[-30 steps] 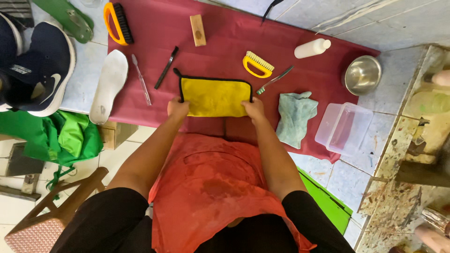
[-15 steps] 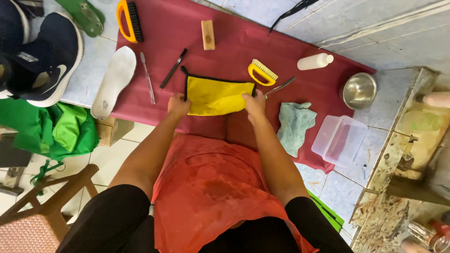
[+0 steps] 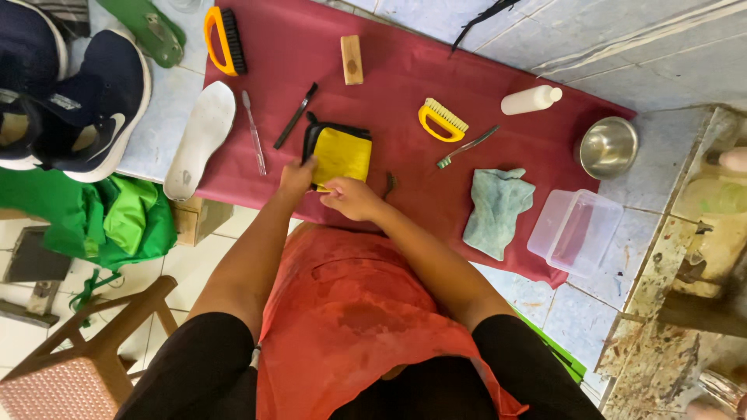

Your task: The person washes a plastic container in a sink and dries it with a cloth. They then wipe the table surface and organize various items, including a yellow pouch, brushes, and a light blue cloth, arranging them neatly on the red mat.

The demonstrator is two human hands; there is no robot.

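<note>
A yellow cloth with a black edge [image 3: 340,152] lies folded in half on the dark red mat [image 3: 405,85]. My left hand [image 3: 296,177] grips its near left corner. My right hand [image 3: 352,197] pinches its near edge from the right. Both arms reach forward over my red apron [image 3: 350,311].
On the mat lie a small yellow brush [image 3: 442,120], a toothbrush [image 3: 465,147], a black-handled tool [image 3: 296,116], a wooden block [image 3: 352,59], a white bottle [image 3: 531,99], a blue-grey rag [image 3: 496,208] and a clear tub [image 3: 574,230]. Left: white insole [image 3: 200,140], dark shoes [image 3: 93,109], orange brush [image 3: 223,40]. A steel bowl [image 3: 607,146] is right.
The yellow cloth was spread flat between both hands; now it is folded to half its width. My right hand has moved left, close to my left hand.
</note>
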